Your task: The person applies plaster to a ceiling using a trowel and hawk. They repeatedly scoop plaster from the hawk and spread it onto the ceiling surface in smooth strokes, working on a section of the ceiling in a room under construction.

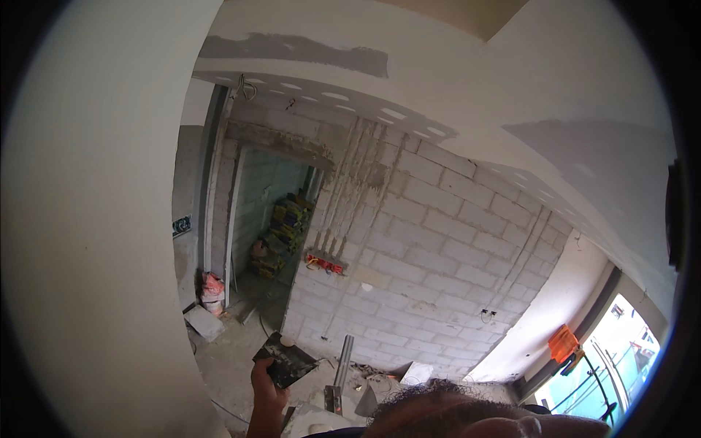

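Dark, wiry hair and skin [438, 412] crossed the lower edge, too close to identify the body part. Beyond, the left grip [269, 385] was closed around the near corner of a black plasterer's plate [293, 363], thumb on its left edge. It was raised over the rubble-strewn floor, left of a metal channel [345, 360]. The plate looked light and stiff, hardly fragile, perhaps slick wherever pale smears were wet; its near edge, supported from beneath, seemed the best hold. The right grip's state could not be told.
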Demonstrator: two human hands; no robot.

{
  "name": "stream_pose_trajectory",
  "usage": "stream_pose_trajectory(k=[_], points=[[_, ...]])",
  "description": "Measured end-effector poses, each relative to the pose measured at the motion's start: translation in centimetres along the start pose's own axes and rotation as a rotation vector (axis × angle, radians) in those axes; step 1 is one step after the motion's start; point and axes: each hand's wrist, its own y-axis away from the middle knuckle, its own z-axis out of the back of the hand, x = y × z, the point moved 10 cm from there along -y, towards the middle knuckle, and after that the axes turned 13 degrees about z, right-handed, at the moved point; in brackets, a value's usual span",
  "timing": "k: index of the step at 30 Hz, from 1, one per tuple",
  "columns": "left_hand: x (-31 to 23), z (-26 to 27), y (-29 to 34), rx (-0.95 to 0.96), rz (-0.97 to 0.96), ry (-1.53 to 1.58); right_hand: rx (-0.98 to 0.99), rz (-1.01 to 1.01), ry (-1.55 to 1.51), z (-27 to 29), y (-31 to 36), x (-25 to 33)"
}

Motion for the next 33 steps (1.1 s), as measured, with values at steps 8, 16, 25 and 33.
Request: stream_pose_trajectory(k=[8,16,25,33], points=[[0.1,0.7,0.3,-0.058,0.032,0.001,0.221,0.060,-0.031,-1.7,-0.9,-2.0],[-1.1,4.0,-0.4,-0.159,-0.078,-0.188,0.065,-0.230,-0.281,2.7,-3.7,5.6],[-1.0,1.7,0.8,-0.050,0.053,-0.062,-0.432,0.024,-0.609,20.7,-15.2,30.1],[-2.3,4.5,-0.2,-0.151,-0.079,-0.351,-0.751,0.875,-0.638,35.9,-17.4,52.1]])
